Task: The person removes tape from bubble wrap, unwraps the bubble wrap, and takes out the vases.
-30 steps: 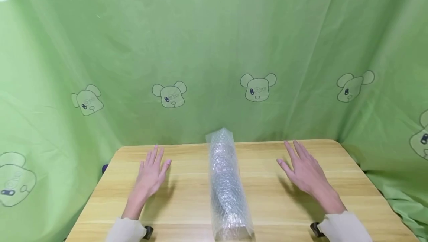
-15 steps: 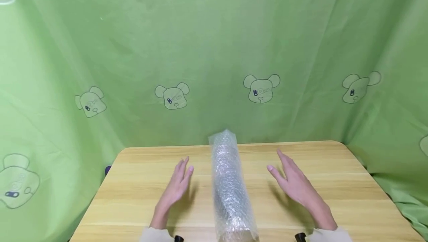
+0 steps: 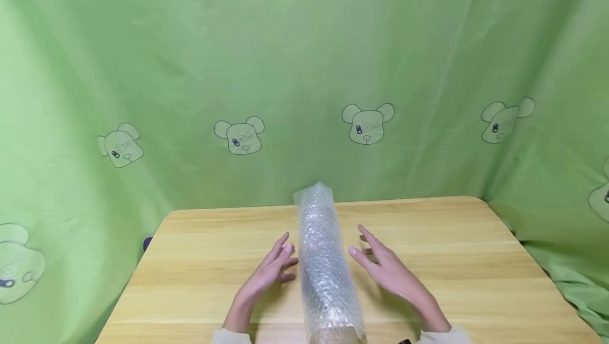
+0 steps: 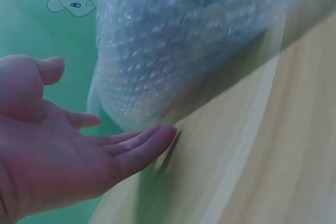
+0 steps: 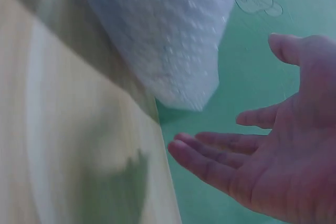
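A long roll of clear bubble wrap [image 3: 323,259] lies lengthwise on the wooden table [image 3: 204,259], its far end reaching past the back edge in the head view. My left hand [image 3: 266,272] is just left of the roll, fingers loosely bent, fingertips close to its side. On the other side, my right hand [image 3: 387,270] is a little apart from the roll, thumb and fingers spread. Both wrist views show the bubble wrap above relaxed fingers, the left hand [image 4: 68,150] and the right hand [image 5: 278,150] each facing it with an open palm.
Green cloth [image 3: 295,69] printed with bear heads hangs behind the table and along both sides. The table's back edge [image 3: 404,200] runs close to the cloth. Shadows of the hands fall on the wood.
Both hands have moved inward from the table's sides toward the bubble wrap roll, their fingers bending a little. The roll stays in place; the head view shifts slightly.
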The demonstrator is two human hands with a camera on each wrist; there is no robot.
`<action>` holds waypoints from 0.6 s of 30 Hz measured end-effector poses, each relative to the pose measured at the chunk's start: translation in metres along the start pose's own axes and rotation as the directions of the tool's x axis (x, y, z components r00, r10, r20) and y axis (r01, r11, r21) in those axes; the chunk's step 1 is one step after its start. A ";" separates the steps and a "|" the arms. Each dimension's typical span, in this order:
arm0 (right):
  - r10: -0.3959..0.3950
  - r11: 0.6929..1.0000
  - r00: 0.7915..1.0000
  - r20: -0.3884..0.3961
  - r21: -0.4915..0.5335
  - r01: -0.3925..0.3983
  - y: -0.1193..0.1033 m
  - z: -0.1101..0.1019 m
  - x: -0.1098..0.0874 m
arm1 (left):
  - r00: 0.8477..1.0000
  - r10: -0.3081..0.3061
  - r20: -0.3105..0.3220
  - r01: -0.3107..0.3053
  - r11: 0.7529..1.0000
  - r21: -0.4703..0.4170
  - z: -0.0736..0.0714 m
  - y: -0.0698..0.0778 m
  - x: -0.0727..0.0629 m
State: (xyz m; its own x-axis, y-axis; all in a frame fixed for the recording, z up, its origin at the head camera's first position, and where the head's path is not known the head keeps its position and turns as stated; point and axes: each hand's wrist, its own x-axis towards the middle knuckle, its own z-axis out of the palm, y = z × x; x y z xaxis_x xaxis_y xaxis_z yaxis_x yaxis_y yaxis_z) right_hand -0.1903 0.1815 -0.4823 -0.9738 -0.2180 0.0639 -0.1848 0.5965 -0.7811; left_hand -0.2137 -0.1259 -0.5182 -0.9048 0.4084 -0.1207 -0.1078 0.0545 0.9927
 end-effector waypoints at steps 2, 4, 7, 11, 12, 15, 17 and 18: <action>0.014 0.998 1.000 0.026 0.060 -0.015 -0.004 0.008 0.002 | 0.999 -0.019 0.044 0.023 0.996 -0.088 0.001 -0.001 0.000; 0.033 0.991 0.998 0.055 0.130 -0.040 -0.009 0.015 0.002 | 0.996 -0.033 0.081 0.046 0.986 -0.162 0.001 -0.004 -0.001; 0.064 0.968 0.993 0.097 0.236 -0.086 -0.013 0.023 0.001 | 0.991 -0.050 0.125 0.080 0.965 -0.249 0.002 -0.006 -0.002; 0.093 0.943 0.986 0.137 0.306 -0.132 -0.014 0.028 -0.002 | 0.983 -0.050 0.178 0.108 0.936 -0.336 0.004 -0.010 -0.002; 0.098 0.939 0.985 0.141 0.315 -0.139 -0.014 0.029 -0.003 | 0.980 -0.050 0.193 0.117 0.928 -0.353 0.005 -0.011 -0.002; 0.101 0.931 0.983 0.155 0.334 -0.148 -0.013 0.030 -0.004 | 0.971 -0.046 0.235 0.137 0.912 -0.387 0.008 -0.012 0.000; 0.099 0.929 0.982 0.160 0.338 -0.149 -0.013 0.031 -0.004 | 0.966 -0.042 0.255 0.145 0.905 -0.400 0.010 -0.012 0.000; 0.097 0.929 0.981 0.166 0.339 -0.149 -0.012 0.031 -0.004 | 0.965 -0.041 0.259 0.147 0.903 -0.403 0.011 -0.012 0.001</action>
State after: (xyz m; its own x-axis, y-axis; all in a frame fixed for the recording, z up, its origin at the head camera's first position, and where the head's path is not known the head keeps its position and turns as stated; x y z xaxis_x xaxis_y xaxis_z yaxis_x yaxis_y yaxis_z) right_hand -0.1799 0.1510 -0.4923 -0.9515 -0.2850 -0.1162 0.0182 0.3248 -0.9456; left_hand -0.2087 -0.1162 -0.5300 -0.7621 0.6277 -0.1590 -0.3965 -0.2583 0.8809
